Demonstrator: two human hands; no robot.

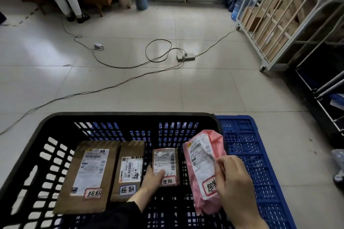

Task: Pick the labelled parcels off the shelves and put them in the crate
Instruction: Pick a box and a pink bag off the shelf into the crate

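"Starting at the left, what could go wrong in this black perforated plastic crate [46, 135]?"

"Little there. The large flat brown-paper parcel [87, 174] and the narrower brown-paper parcel [128, 169] just beside it lie flat on the bottom, labels up. The trouble is further right. The left hand [152, 178] grips the small brown parcel with the white label [166, 165], thumb across its face, low inside the crate. I cannot tell whether it rests on the bottom yet. Let go early, I judge it could tip label-down."

"And the pink one?"

"The right hand [234, 182] pinches the soft pink plastic mailer [202, 171] by its right edge only, close to the crate's right wall. Slick film held at one side may sag and slip. It would drop onto the small parcel, or over the wall onto the blue perforated plastic panel [247, 147] beyond."

"Count them."

"Four labelled parcels: three brown, one pink. Two lie flat and two are in hand. Each carries one hand-lettered sticker, four in all. One black crate, one blue panel. Two hands, both occupied."
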